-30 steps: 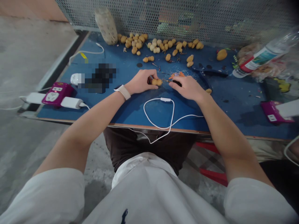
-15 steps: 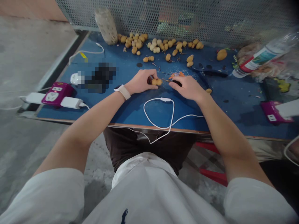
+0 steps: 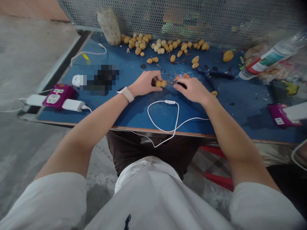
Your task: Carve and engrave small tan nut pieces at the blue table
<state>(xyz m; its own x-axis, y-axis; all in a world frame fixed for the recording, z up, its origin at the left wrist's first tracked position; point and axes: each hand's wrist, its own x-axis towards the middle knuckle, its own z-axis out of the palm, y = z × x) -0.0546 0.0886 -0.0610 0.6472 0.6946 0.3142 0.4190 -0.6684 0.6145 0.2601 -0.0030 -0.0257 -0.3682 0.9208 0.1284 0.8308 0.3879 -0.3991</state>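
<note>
My left hand is closed around a small yellow-brown two-lobed gourd, whose one end points toward my right hand. My right hand grips a slim tool with a dark handle and a thin metal tip. That tip reaches the gourd's right end or sits just beside it; which, I cannot tell. Behind my right fingers lies a little heap of orange scraps amid pale crumbs. Another small gourd rests partly behind my right wrist.
Several gourds line the back of the blue table, beside a cloudy jar. A white cable loops over the front edge. Purple power sockets sit at left; a clear bottle leans at right.
</note>
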